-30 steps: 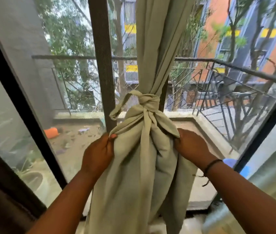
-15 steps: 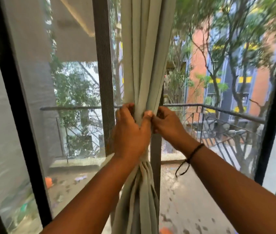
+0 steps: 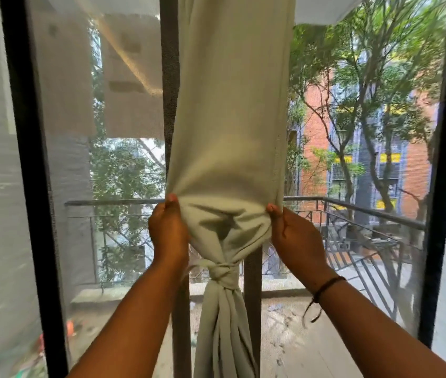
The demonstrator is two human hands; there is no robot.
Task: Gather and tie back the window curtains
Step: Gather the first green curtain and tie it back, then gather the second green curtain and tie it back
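Both hands pinch pale green fabric curtain (image 3: 230, 118) edges: left hand (image 3: 168, 231), right hand (image 3: 295, 238) | I'd spread evenly, sparing knot (image 3: 223, 271).

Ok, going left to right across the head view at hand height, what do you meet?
Black window frame post → left hand → bunched pale green fabric curtain → right hand → black metal balcony railing → right black frame post.

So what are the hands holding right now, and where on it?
Both grip the curtain above its knot: the left hand pinches the left edge of the fabric, the right hand the right edge, spreading it wide.
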